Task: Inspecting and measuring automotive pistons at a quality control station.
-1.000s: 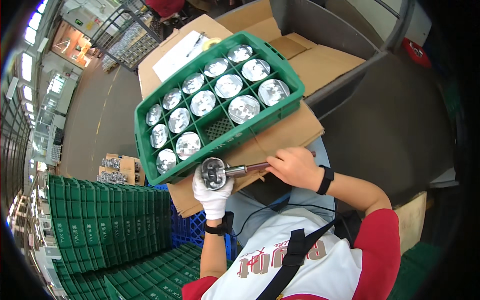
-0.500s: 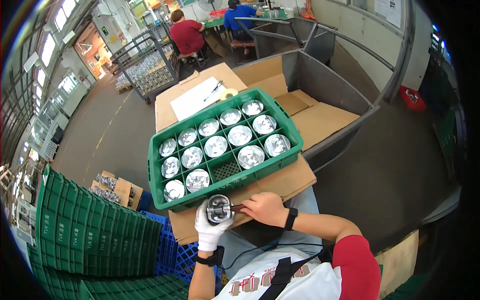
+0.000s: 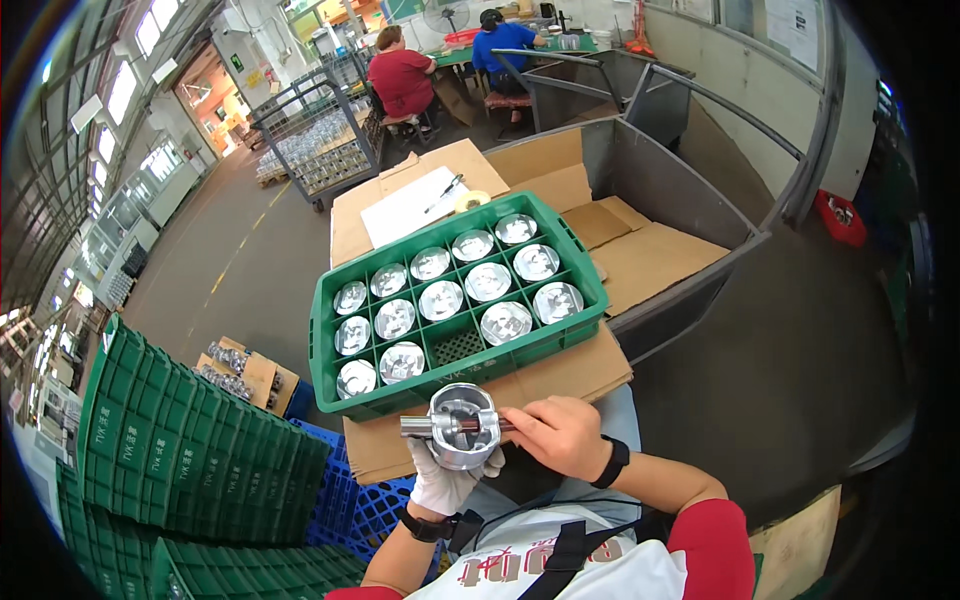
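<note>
My gloved left hand is closed round an upturned silver piston from below, its hollow side facing up. A shiny metal wrist pin sticks out of the piston's left side. From the right, my bare right hand grips a thin reddish-brown rod, its end inside the piston's pin bore. Just beyond my hands lies a green divided crate with several pistons standing in its compartments. One front-row compartment shows its bare grid floor.
Under the crate is cardboard; paper, a pen and a tape roll lie behind it. Stacked green crates stand at left. A grey metal bin is at right. Two people sit at a far green table.
The piston has come up nearer and turned, and the pin now juts out on its left. My right hand has moved right and down slightly with the rod pushed into the bore.
</note>
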The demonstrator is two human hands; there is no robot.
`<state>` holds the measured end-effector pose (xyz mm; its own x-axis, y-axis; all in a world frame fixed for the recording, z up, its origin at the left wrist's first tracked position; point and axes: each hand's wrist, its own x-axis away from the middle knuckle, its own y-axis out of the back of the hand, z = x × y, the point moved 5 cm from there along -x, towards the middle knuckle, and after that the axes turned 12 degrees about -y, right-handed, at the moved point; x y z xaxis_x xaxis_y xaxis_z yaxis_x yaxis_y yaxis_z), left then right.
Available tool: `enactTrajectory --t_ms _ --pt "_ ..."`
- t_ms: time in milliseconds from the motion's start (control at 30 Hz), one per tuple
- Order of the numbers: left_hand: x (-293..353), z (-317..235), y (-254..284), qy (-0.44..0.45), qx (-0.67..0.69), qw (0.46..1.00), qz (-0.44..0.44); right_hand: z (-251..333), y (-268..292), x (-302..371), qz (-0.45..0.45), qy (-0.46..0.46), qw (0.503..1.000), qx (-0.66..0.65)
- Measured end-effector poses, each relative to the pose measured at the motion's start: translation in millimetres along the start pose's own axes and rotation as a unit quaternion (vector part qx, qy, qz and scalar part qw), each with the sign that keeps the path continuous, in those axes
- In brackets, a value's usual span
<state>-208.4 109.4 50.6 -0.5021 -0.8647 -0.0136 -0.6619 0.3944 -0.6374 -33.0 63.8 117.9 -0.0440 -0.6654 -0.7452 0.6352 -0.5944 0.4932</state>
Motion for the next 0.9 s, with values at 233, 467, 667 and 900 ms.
enactTrajectory --t_ms 233,467,667,900 --pt "-32.0 -85.1 2.4 -0.114 0.031 0.982 -0.145 -75.4 60.5 22.4 0.040 -0.108 0.991 0.066" --pt "-136.8 -114.8 -31.0 -0.124 -0.682 0.718 0.062 -85.6 74.4 56.8 -0.005 -0.258 0.966 -0.023" --pt "-165.3 -87.6 -13.9 0.074 -0.856 0.486 0.160 -87.6 77.0 67.0 -0.015 -0.219 0.976 -0.004" --pt "-198.1 -72.8 -28.6 0.131 -0.884 0.384 0.234 -98.2 75.4 69.2 -0.023 -0.242 0.970 -0.011"
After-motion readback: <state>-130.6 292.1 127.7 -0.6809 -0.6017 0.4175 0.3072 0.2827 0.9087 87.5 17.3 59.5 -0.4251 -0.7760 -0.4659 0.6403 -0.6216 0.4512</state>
